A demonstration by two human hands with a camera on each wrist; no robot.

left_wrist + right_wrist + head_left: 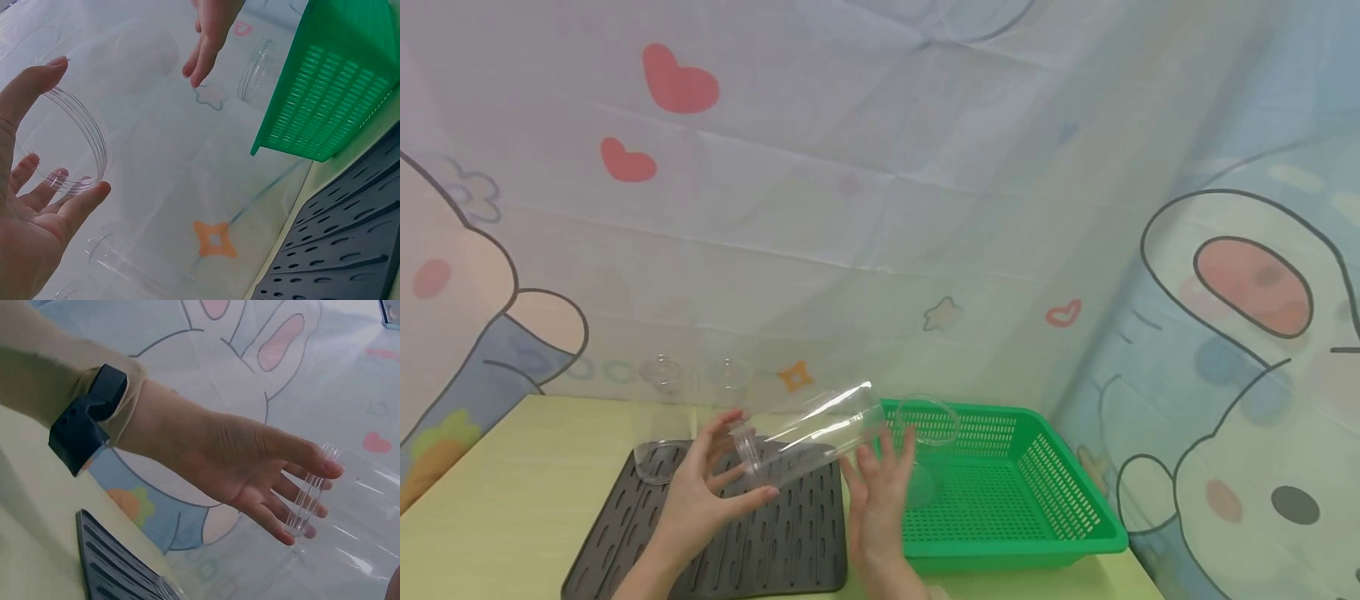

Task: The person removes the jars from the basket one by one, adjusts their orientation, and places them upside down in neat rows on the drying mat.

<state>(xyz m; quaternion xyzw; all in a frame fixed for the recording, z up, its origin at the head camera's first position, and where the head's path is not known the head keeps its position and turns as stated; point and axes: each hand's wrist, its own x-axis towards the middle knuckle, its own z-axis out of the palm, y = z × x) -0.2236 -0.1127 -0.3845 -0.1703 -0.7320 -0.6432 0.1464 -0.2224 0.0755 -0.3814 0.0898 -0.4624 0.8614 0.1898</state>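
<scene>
A clear, wide-mouthed plastic jar [820, 425] is held tilted in the air, its threaded neck to the left and its base to the right, higher. My left hand [696, 492] grips the neck between thumb and fingers; the right wrist view shows this left hand [244, 462] on the threaded rim [306, 503]. At the base end, my right hand [880, 500] has its fingers spread and extended, close to or touching the jar; exact contact cannot be told. In the left wrist view, the right hand [215, 37] appears beyond the jar.
A dark grey ridged drying mat [797, 542] lies on the yellow table [482, 508]. Two more clear jars, one [658, 467] nearer and one [727, 379] behind, stand at its back left. On the right, a green basket [1015, 557] holds another clear jar [928, 437]. A printed curtain hangs behind.
</scene>
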